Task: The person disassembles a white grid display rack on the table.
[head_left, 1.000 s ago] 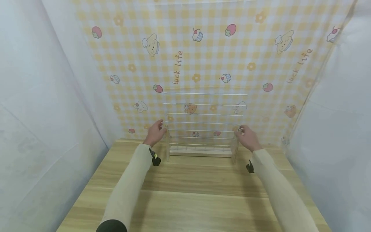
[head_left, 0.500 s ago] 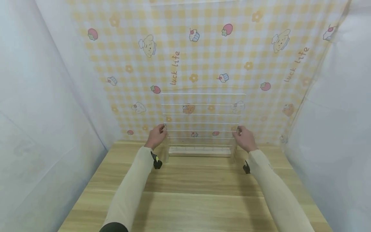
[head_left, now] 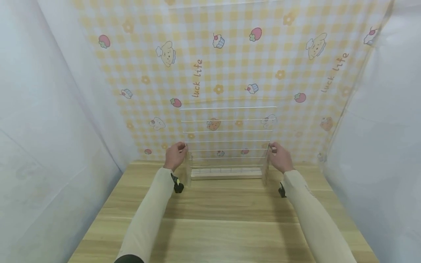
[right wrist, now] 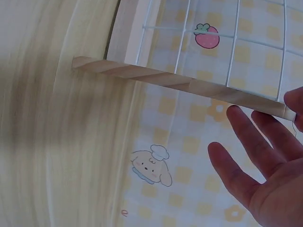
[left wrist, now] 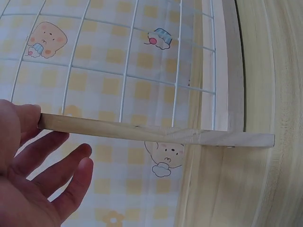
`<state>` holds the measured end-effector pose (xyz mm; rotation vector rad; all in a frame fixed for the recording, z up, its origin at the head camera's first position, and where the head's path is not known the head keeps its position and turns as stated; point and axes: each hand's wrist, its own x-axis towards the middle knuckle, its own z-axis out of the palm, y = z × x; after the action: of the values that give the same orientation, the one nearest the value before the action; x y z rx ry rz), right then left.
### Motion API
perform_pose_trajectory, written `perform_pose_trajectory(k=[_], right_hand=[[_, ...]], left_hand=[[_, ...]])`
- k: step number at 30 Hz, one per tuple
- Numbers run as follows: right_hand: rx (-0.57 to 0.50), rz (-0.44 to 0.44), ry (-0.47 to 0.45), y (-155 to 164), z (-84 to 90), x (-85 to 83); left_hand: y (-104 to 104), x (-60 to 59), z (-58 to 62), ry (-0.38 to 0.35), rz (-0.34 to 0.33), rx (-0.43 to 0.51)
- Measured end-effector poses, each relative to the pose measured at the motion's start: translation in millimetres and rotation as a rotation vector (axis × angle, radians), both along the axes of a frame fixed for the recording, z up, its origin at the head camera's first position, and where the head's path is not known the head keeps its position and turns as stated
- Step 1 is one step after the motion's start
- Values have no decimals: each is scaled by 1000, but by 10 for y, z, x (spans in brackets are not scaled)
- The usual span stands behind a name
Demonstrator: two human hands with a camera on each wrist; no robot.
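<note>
A rack of thin white wires with a pale wooden frame (head_left: pixel 227 174) stands upright at the back of the table in the head view. My left hand (head_left: pixel 175 156) grips the upper end of its left side post. In the left wrist view, thumb and forefinger pinch that wooden side post (left wrist: pixel 156 133), while the other fingers spread below it. On the opposite side, my right hand (head_left: pixel 281 157) holds the upper end of the right side post (right wrist: pixel 184 85). The right wrist view shows the thumb over the post's end, partly cut off, with fingertips against its outer side.
Behind the rack hangs a yellow-and-white checked cloth (head_left: pixel 230 73) printed with cupcakes, strawberries and dogs. White sheets (head_left: pixel 42 128) close off both sides. The wood-grain tabletop (head_left: pixel 217 208) extends between the forearms and in front of the rack.
A second ago the left fingers were looser beside the left post; they have closed on its upper end. The right fingers have also closed in. The head view has shifted slightly.
</note>
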<state>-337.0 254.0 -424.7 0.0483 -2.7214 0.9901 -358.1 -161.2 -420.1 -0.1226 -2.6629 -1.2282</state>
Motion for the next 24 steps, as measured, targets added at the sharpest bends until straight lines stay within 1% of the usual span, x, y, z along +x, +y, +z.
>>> perform_pose_trajectory(k=[5,10,14,16,19,24], right_hand=[[27,-43,51,-5,6,-15],[27,-70,74,-25,5,-30],[37,-70,69,-28,7,-47],[42,-70,65,-25,8,-57],[42,-71,58,-24,14,-60],[41,-73,38,-47,37,-62]], left_hand=[[-26,0,-20,22,-9,-2],[-49,32,-33,41,-29,52],[-62,64,-59,53,-35,108],[-70,74,-79,55,-33,114],[-78,94,-101,61,-46,147],[-100,127,-142,42,-59,204]])
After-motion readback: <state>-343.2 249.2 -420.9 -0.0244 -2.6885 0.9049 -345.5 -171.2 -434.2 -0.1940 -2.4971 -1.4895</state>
